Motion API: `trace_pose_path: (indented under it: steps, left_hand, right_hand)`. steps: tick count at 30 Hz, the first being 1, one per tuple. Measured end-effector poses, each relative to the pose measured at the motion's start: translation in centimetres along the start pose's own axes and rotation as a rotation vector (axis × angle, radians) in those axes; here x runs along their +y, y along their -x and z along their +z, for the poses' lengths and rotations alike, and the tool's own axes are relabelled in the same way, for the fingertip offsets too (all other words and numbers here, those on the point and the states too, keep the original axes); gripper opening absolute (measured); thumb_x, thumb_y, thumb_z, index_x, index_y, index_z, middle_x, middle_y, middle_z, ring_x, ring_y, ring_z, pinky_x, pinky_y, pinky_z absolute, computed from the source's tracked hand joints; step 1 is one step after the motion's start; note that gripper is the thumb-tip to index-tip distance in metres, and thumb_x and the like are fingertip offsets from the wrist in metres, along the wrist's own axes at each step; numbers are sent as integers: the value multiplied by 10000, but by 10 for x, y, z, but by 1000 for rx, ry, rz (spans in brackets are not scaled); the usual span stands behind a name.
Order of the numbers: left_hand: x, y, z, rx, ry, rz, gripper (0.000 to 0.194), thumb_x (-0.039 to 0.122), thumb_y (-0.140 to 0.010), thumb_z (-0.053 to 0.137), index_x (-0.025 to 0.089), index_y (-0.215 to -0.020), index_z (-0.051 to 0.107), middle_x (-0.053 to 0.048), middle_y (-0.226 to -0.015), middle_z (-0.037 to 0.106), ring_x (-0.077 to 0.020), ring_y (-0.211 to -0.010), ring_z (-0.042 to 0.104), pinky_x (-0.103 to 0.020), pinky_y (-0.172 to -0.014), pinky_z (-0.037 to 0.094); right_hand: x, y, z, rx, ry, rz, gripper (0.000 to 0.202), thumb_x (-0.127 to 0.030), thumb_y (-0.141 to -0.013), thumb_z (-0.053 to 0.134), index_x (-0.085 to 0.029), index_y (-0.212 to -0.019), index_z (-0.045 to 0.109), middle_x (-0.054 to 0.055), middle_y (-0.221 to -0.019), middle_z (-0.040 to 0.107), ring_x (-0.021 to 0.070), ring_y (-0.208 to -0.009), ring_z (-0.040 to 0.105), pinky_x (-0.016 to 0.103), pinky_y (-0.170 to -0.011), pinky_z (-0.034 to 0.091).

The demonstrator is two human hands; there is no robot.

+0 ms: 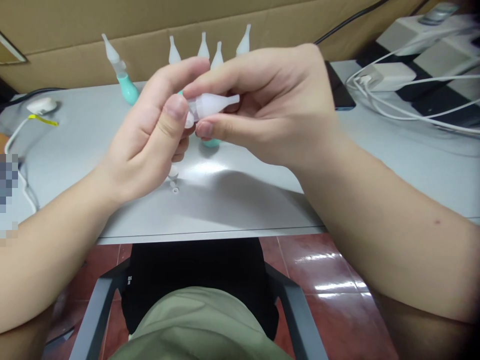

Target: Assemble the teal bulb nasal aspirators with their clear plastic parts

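A nasal aspirator with a white tapered tip (216,103) lies sideways between my two hands, above the table. My left hand (144,135) is wrapped round its body, which is mostly hidden; a little teal shows by the fingers. From the other side, my right hand (285,100) pinches the base of the tip between thumb and fingers. Behind the hands stand several similar aspirators, one with a teal bulb (128,91) at the left, the others partly covered. Small white rings (176,190) and a round white piece (173,172) lie below my left hand.
The grey table (240,210) backs onto a cardboard wall (150,20). White cables and a power adapter (390,76) sit at the right, beside a dark phone (339,90). A white device (42,105) with a cable is at the left. Chair armrests (296,310) stand below the edge.
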State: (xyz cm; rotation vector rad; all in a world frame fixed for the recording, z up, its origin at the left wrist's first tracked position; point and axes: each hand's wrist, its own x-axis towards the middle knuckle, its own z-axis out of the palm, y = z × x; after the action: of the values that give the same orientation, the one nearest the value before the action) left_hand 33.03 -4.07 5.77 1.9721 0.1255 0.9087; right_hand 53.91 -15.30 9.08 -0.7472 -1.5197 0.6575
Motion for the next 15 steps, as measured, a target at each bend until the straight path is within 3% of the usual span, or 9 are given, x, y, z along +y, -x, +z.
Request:
trace_pose_path:
  steps: [3, 6, 8, 11, 13, 15]
  left_hand:
    - [-4, 0, -5, -39, -86, 36, 757, 804, -1221, 610, 331, -1811, 571, -49, -1065, 655, -133, -752, 618, -302, -653, 499]
    - [-13, -7, -11, -33, -95, 253, 547, 532, -1217, 737, 376, -1740, 699, -79, -1169, 722, -182, -937, 716, -315, -702, 568]
    - [-24, -12, -14, 5, -86, 397, 519, 492, -1154, 814, 383, -1661, 784, -74, -1077, 719, -171, -840, 687, -289, -603, 520]
    - [-33, -15, -14, 17, -33, 421, 588, 475, -1054, 944, 378, -1623, 833, -67, -1034, 776, -118, -637, 603, -267, -465, 418]
    - [-28, -12, -12, 29, -35, 362, 642, 457, -1008, 1005, 404, -1627, 843, -75, -1143, 850, -160, -700, 698, -315, -517, 549]
    - [-14, -7, -11, 21, -113, 232, 455, 468, -1035, 990, 369, -1473, 921, -67, -1182, 888, -251, -915, 827, -410, -712, 701]
  right_hand:
    - [-2, 0, -5, 44, -11, -2, 230, -62, -1007, 984, -269, -1108, 983, -42, -1052, 907, 132, -950, 861, 222, -882, 718]
    - [1, -4, -13, 191, 94, -95, 200, -74, -1012, 971, -273, -1023, 972, -34, -937, 870, 133, -804, 778, 233, -742, 640]
    - [6, -8, -18, 316, 97, -171, 201, -53, -967, 989, -250, -953, 953, -33, -844, 835, 123, -696, 724, 231, -641, 587]
    - [12, -8, -19, 251, -10, -21, 132, -66, -906, 1034, -165, -953, 960, 14, -829, 863, 126, -639, 737, 221, -591, 607]
    - [11, -3, -15, 180, -59, 116, 123, -195, -945, 1081, -145, -995, 980, 36, -834, 875, 131, -637, 753, 221, -612, 636]
    - [4, 2, -9, 95, -71, 232, 153, -348, -1050, 1041, -200, -1069, 1007, 24, -892, 888, 126, -717, 768, 213, -701, 662]
